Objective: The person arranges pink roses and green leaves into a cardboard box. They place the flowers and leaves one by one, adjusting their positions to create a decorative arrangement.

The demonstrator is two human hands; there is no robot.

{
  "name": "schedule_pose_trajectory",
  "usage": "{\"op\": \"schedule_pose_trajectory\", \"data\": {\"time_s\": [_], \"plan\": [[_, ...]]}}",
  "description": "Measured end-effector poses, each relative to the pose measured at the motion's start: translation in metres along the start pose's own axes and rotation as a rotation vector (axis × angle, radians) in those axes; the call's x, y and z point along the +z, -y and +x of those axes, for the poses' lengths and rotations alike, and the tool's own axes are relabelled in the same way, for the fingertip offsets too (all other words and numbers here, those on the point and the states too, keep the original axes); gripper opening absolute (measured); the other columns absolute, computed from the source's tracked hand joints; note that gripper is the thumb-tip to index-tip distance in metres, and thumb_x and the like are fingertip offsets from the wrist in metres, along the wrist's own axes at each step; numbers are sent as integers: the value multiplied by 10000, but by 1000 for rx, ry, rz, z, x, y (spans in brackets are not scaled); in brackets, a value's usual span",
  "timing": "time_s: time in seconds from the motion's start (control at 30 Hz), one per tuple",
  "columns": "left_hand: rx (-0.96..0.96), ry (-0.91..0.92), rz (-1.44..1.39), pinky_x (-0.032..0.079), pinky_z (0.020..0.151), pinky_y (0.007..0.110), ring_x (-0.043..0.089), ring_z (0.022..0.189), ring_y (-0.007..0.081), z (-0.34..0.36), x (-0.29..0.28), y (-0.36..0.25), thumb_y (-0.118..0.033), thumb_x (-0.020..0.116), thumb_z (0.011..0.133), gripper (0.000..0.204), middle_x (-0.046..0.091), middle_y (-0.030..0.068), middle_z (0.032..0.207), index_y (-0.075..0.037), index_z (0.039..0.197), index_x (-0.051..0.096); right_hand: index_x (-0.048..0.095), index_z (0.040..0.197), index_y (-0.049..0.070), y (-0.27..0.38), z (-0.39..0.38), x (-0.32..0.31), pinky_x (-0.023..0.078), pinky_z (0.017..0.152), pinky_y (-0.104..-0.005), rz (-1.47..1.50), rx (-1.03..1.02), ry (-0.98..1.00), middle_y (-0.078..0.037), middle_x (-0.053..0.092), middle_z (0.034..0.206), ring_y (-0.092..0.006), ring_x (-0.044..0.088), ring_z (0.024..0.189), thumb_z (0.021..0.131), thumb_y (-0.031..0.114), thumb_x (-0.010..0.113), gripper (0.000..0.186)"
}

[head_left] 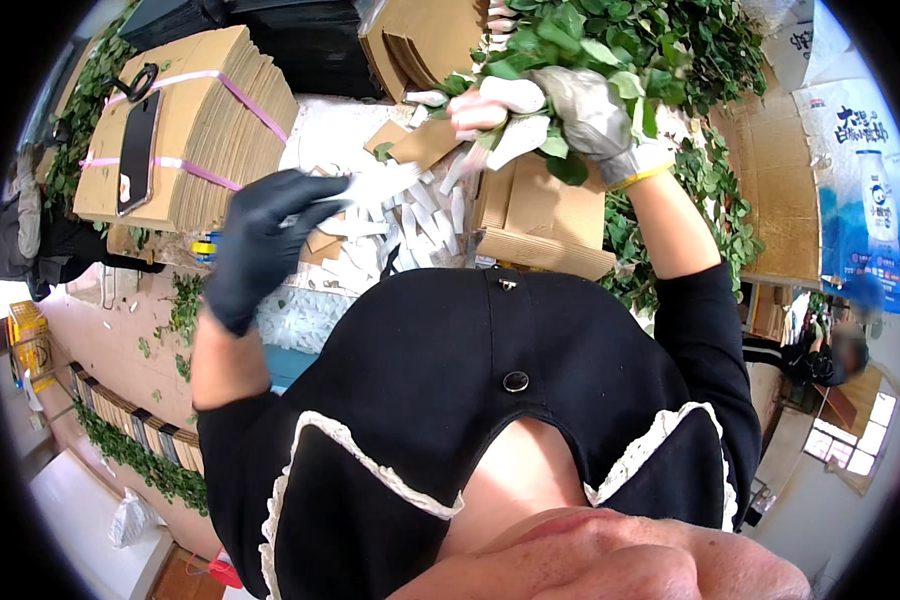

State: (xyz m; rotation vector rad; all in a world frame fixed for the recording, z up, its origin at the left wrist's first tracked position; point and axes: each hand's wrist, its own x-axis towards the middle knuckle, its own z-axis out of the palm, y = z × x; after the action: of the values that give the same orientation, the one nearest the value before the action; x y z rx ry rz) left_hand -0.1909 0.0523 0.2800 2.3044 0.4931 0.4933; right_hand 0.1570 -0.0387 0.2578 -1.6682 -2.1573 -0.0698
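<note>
My left hand [268, 235], in a black glove, pinches a small white flower-bud sleeve [388, 184] over the worktop. Beneath it lies a loose pile of similar white sleeves [422, 225]. My right hand [592, 118], in a pale grey glove, is closed around a bunch of leafy stemmed flowers [588, 50]. Several of their heads point left; some wear white sleeves [519, 142], and a pinkish flower head [476, 110] shows among them. The fingertips of the right hand are partly hidden by leaves.
On the left, a strapped stack of cardboard [195, 120] carries a phone [139, 150]. Folded cardboard [542, 205] lies below the bunch. More leafy stems [715, 190] and a printed blue-white carton [860, 190] stand right. A co-worker [820, 355] is at far right.
</note>
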Motion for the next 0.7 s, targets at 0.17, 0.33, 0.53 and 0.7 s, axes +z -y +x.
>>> {"op": "schedule_pose_trajectory", "data": {"time_s": [0.17, 0.33, 0.53, 0.7], "plan": [[320, -221, 271, 455, 927, 409, 599, 1037, 351, 36, 20, -2, -201, 751, 731, 539, 653, 158, 1102, -15, 1214, 604, 585, 1168, 87, 6, 2, 6, 500, 674, -399, -286, -361, 86, -95, 642, 949, -287, 640, 804, 811, 149, 536, 365], [252, 112, 593, 459, 813, 397, 622, 933, 276, 14, 3, 11, -208, 725, 747, 411, 670, 103, 966, -51, 1121, 656, 577, 1187, 90, 3, 6, 13, 518, 694, -377, -375, -299, -296, -107, 637, 953, -287, 647, 815, 815, 136, 550, 376], [328, 37, 795, 467, 689, 402, 620, 777, 271, 29, 42, 0, -270, 701, 787, 197, 617, 82, 792, -95, 862, 649, 597, 1163, 123, 13, 14, 12, 520, 749, -417, -268, -274, -45, -111, 635, 926, -319, 643, 843, 756, 113, 606, 407], [58, 476, 674, 497, 669, 414, 654, 708, 283, 12, 17, 37, -341, 704, 799, 272, 663, 116, 730, -70, 811, 694, 605, 987, 19, 18, 11, -3, 524, 666, -417, 712, 529, -11, -85, 644, 797, -257, 657, 763, 934, 282, 566, 271]]}}
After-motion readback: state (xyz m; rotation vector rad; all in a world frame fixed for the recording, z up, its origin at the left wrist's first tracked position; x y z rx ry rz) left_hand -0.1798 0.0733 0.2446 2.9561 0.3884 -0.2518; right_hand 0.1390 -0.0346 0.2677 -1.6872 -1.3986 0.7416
